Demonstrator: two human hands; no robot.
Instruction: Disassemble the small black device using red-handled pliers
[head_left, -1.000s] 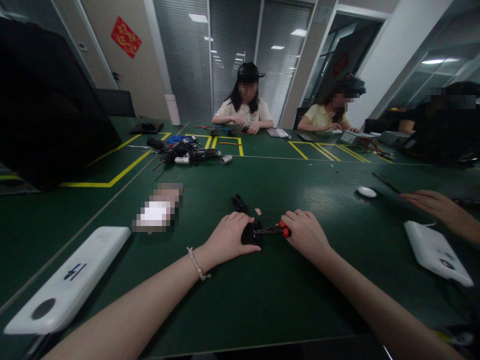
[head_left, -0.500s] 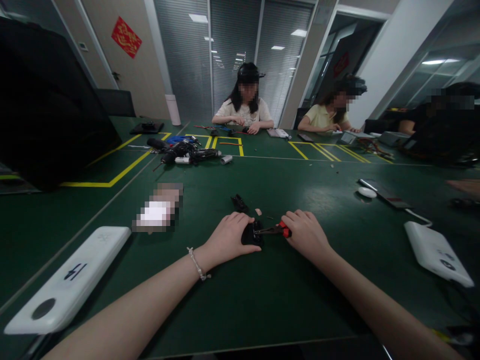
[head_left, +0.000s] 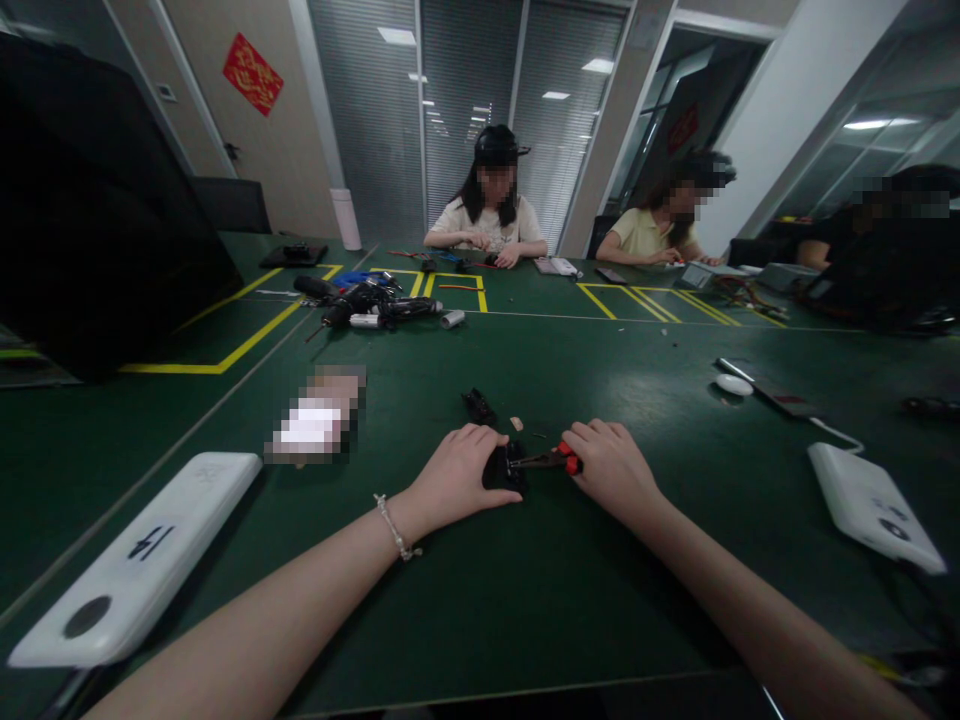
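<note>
My left hand (head_left: 456, 474) is curled over a small black part (head_left: 501, 468) and presses it onto the green table (head_left: 525, 600). My right hand (head_left: 611, 464) grips red-handled pliers (head_left: 553, 459), whose dark jaws reach left into the black part. Just beyond my hands lie another small black piece (head_left: 478, 405) and a tiny pale scrap (head_left: 516, 423). A beaded bracelet (head_left: 395, 528) is on my left wrist.
White flat devices lie at the near left (head_left: 135, 560) and at the right (head_left: 874, 503), the latter with a cable. A small white dish (head_left: 733, 383) and a dark phone (head_left: 780, 399) sit right. A pile of tools (head_left: 367, 303) is far left. Other people sit across the table.
A neighbour's hand at the right edge has withdrawn out of view, uncovering the phone and cable. My own hands have stayed put on the part and pliers.
</note>
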